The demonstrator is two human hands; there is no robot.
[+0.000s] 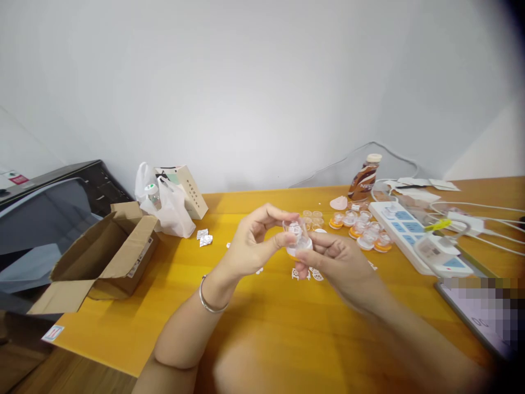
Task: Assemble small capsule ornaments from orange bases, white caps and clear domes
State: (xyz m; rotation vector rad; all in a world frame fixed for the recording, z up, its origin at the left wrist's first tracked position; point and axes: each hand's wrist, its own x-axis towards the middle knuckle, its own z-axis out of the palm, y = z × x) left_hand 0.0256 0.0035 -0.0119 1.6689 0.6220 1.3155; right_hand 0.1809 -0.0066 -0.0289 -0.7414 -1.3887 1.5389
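Between both hands, raised over the table, is a small clear plastic container [301,243] with a white and orange base. My left hand [262,241], with a silver bangle at the wrist, pinches its clear upper part between thumb and fingers. My right hand [338,262] grips the base from the right side. Just below lie small white cut-out pieces [315,273], partly hidden by my fingers. Several similar clear containers with orange or white bases [365,229] stand grouped to the right. Behind the held one sit several small clear round pieces [314,218].
An open cardboard box [118,251] stands left, near a white plastic bag [174,210] and a paper bag [192,191]. Crumpled foil [205,239] lies left of my hands. Rightward are a brown bottle [364,180], a power strip [402,232] with cables, and a phone [471,317].
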